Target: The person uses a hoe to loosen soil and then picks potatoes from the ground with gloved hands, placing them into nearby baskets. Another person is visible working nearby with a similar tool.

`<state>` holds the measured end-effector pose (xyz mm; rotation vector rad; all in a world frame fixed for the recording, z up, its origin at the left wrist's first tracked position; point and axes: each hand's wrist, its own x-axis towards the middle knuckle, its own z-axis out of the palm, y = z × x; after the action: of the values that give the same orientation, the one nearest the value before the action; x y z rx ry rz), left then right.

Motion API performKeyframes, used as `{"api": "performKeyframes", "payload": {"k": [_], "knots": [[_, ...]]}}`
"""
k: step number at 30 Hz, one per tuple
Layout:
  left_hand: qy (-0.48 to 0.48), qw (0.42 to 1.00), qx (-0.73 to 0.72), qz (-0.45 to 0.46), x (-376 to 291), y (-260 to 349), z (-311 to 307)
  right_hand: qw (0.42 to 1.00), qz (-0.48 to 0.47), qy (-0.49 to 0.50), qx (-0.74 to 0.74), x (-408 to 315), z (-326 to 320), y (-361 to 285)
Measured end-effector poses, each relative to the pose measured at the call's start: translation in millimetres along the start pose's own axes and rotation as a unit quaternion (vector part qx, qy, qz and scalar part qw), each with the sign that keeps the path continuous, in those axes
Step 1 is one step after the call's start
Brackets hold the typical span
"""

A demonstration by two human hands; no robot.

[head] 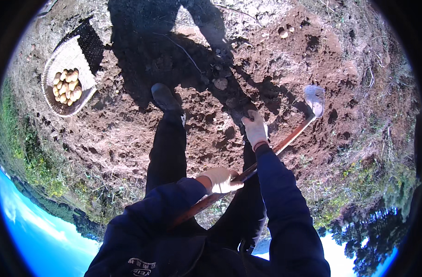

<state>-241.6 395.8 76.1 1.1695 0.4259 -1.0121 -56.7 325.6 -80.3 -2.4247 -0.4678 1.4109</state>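
Observation:
My left hand [220, 179], in a pale work glove, is closed around the wooden handle [290, 137] of a hoe. The handle slants from under my left forearm up to the right. Its broad metal blade [315, 98] rests on the reddish soil. My right hand [256, 128], gloved as well, is off the handle, above the ground near my right leg. Its thumb and fingers are partly bent with a gap between them, and I see nothing held there. A roundish clod or tuber [220, 83] lies in the shade ahead.
At the left, a tilted woven basket [69, 52] holds several potatoes [67, 86]. Two pale round things [283, 33] lie on the dug soil at the upper right. My left boot [164, 97] stands on loose clods [211, 135]. Dry grass and weeds [41, 173] border the soil.

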Motion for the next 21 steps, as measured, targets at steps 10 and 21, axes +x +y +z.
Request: {"api": "performKeyframes", "payload": {"k": [10, 21], "knots": [[0.295, 0.939, -0.179, -0.003, 19.4, -45.2, -78.5, 0.934, 0.004, 0.078, -0.348, 120.2, 164.7, 48.3], [0.551, 0.83, -0.079, 0.014, 22.2, -70.4, -110.0, 0.904, 0.092, -0.29, 0.302, 44.9, 42.5, -60.3]]}}
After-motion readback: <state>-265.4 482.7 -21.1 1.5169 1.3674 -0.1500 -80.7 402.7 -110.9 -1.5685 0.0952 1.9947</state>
